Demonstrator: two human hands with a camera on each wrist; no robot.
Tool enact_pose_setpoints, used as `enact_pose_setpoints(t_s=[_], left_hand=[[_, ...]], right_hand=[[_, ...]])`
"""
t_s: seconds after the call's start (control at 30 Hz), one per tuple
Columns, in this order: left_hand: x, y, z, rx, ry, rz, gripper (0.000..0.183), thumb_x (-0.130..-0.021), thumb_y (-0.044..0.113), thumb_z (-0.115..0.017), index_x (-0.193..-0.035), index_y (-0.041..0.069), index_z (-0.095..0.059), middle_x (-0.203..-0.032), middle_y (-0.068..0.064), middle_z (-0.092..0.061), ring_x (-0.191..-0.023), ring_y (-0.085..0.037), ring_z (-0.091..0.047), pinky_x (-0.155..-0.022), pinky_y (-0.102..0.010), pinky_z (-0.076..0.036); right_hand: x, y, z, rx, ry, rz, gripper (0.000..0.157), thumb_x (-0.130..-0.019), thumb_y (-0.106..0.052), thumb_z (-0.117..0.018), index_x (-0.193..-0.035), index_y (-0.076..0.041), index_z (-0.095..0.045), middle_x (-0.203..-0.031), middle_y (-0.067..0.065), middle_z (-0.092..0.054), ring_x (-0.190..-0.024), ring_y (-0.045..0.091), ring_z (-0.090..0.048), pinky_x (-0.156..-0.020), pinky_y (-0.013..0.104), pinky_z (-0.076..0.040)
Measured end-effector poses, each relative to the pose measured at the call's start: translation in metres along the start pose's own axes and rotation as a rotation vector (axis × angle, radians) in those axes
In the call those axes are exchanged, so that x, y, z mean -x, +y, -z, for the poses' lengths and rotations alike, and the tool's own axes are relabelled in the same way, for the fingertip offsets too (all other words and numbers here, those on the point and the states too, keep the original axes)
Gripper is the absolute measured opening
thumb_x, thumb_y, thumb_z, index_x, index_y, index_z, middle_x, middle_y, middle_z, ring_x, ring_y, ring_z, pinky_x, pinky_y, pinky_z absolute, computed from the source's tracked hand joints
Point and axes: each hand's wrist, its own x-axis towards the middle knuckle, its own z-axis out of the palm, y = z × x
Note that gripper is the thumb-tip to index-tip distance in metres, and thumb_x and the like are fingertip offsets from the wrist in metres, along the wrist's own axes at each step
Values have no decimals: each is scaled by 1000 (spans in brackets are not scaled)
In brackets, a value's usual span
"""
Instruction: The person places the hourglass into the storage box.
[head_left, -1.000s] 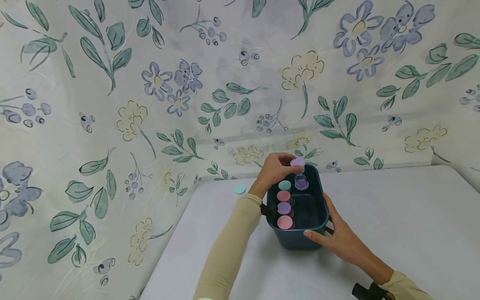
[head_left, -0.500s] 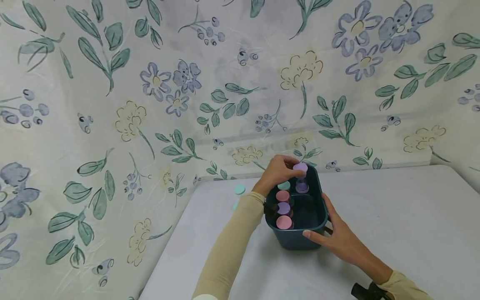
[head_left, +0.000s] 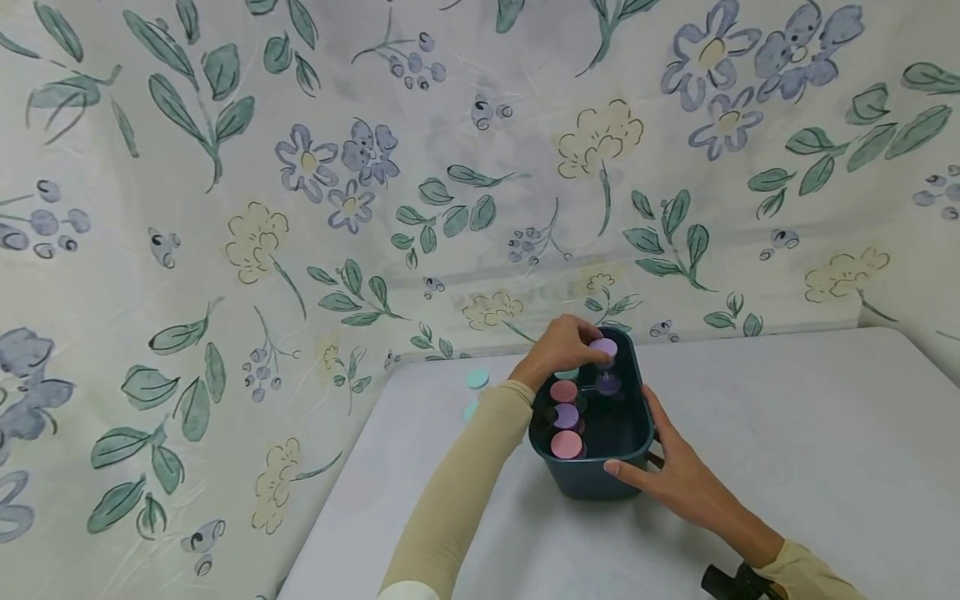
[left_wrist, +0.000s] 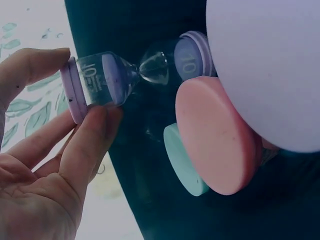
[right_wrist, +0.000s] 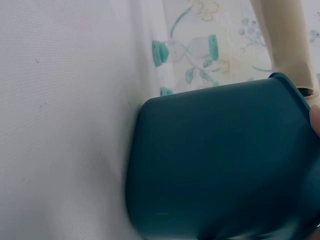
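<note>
A pale backdrop (head_left: pixel 450 92) printed with green leaves, lilac blossoms and yellow flowers fills the space behind a white table (head_left: pixel 787 433). On the table stands a deep teal bin (head_left: pixel 592 481), a dark handle at its near right corner. Two arms in beige sleeves (head_left: pixel 453 492) reach in. The right hand (head_left: pixel 678 479) holds the bin at that corner, thumb on the near side and fingers along the right wall. The left hand (head_left: pixel 564 346), over the bin's far end, pinches the upper cap of a purple hourglass (left_wrist: pixel 152 69), its lower end down inside the bin; whether it touches the floor, I cannot tell. Along the bin's left wall, far to near, run a mint cap (head_left: pixel 567 374) partly behind the hand, a coral cap (head_left: pixel 564 391), a purple cap (head_left: pixel 566 417) and a pink cap (head_left: pixel 567 445). Left of the bin stand two teal-ended hourglasses (right_wrist: pixel 186 50), one partly hidden. Smallest, a printed "10" marks the held hourglass.
</note>
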Motion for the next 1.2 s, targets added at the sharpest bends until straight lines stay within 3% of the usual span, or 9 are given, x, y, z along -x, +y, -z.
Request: enact_pose_setpoints(t_s=[0.5,1.0,1.2], left_hand=[[-4,-1,-8,-93,-47,46,43,-87,27,-83,-125,7,-74,-121,-9,-75,-101,-18,-69,-93,-33,-61],[-8,-4,-17,-155,-109,43,43,-87,22,-83,-125,4,-73,-124,-12,-75,-102,-21,-71,-96,-33,-61],[-7,-5,-22,-170,-121,79,44,-88,24,-82,-128,7,-72,-127,-10,-74,-104,-20,-72,-99,-36,-60]], right_hand=[[1,-1,1,27,-8,-19,119,-88,-52,-77,-165,-35,12,-175,18,-2,-154,57,-19,-111,71,-36],[2,-2,3,36,-6,-19,118,-88,-54,-77,-165,-36,11,-175,17,-3,-155,56,-20,-112,72,-37],[2,-2,4,38,-5,-13,117,-89,-55,-76,-165,-36,11,-176,16,-3,-155,55,-20,-111,71,-39]])
